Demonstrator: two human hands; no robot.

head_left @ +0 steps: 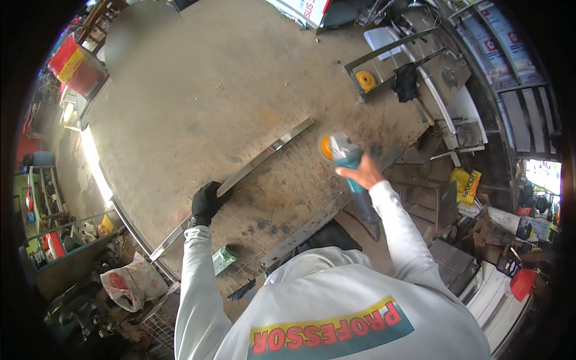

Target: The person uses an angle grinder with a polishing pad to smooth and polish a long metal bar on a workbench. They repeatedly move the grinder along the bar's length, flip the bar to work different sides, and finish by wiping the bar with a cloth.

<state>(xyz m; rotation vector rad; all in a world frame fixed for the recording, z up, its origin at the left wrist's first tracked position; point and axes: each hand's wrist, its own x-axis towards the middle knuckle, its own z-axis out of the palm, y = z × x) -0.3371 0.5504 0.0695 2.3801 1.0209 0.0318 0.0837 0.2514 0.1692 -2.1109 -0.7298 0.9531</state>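
My left hand [207, 202], in a black glove, is closed around a long, shiny metal bar [258, 159]. The bar lies slantwise over the worktable [180, 120], its far end pointing up and to the right. Bare and without a glove, my right hand [363, 174] grips a teal angle grinder [348, 157] by its body. An orange disc [327, 146] sits at the grinder's head, to the right of the bar's far end and apart from it. The grinder's dark rear part hangs over the table's near edge.
A metal frame [384, 57] with a yellow roll [365, 80] and a black cloth [406, 82] lies at the far right. A green packet [224, 259] is near the front edge. At left stand a red bucket [77, 66] and, lower, a white plastic bag [133, 281].
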